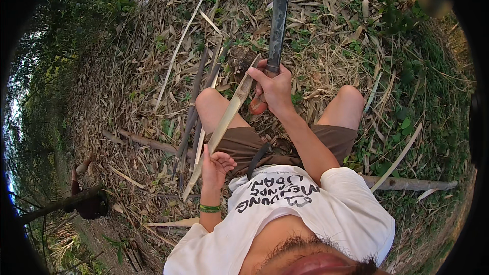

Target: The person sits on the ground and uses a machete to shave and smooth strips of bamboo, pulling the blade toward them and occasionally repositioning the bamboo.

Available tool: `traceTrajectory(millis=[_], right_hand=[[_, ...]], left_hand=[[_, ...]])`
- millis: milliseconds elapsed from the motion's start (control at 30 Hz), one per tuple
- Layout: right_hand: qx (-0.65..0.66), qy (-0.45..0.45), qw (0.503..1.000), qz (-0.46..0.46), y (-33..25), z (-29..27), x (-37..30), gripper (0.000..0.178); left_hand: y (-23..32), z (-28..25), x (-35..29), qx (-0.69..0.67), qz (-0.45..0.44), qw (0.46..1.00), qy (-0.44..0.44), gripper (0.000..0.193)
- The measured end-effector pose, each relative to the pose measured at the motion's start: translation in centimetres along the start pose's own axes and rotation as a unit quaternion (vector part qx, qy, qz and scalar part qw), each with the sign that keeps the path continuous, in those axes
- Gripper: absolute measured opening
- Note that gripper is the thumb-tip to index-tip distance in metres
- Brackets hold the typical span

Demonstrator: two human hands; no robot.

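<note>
A machete (278,25) with a dark, broad blade points away from me, its reddish-brown handle end showing below my right hand (276,89). That hand is closed round the handle, and its thumb and forefinger also pinch the far end of a split bamboo strip (227,116). The strip slants down to the left across my left thigh, its pale inner side partly up. Against its lower part rests my left hand (216,167), palm turned up, thumb along the strip and the other fingers loosely curled and not wrapped round it.
Several bamboo strips and dark poles (189,117) lie left of my left knee. Beyond the strip's far end sits a rough wood stump (243,62). A thick pole (407,183) lies at my right. Dry leaves cover the ground. Another person (86,193) is at the far left near a branch.
</note>
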State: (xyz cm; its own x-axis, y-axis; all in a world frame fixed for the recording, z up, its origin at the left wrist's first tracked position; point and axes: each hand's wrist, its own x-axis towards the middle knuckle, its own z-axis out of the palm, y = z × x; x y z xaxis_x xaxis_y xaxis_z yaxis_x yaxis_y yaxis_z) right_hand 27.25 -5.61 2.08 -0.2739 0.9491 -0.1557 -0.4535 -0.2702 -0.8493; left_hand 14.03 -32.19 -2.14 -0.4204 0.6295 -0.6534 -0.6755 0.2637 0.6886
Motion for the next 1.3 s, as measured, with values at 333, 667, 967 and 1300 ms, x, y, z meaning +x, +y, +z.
traceTrajectory(millis=[333, 667, 967, 1300], right_hand=[[-0.113, -0.027, 0.991, -0.062, -3.0, 0.9, -1.2, 0.021], [-0.293, -0.101, 0.93, -0.197, -8.1, -4.9, 0.7, 0.056], [-0.504, -0.149, 0.745, -0.412, -7.6, -5.9, 0.9, 0.062], [-0.606, -0.167, 0.597, -0.498, -10.6, -4.7, 2.2, 0.067]], left_hand=[[4.7, 11.8, 5.8, 0.498, 0.459, 0.734, -0.047, 0.038], [11.0, 11.5, 6.8, 0.201, 0.122, 0.896, -0.378, 0.042], [9.1, 15.5, 5.5, 0.317, 0.327, 0.859, -0.234, 0.035], [9.5, 20.1, 0.5, 0.332, 0.306, 0.87, -0.199, 0.039]])
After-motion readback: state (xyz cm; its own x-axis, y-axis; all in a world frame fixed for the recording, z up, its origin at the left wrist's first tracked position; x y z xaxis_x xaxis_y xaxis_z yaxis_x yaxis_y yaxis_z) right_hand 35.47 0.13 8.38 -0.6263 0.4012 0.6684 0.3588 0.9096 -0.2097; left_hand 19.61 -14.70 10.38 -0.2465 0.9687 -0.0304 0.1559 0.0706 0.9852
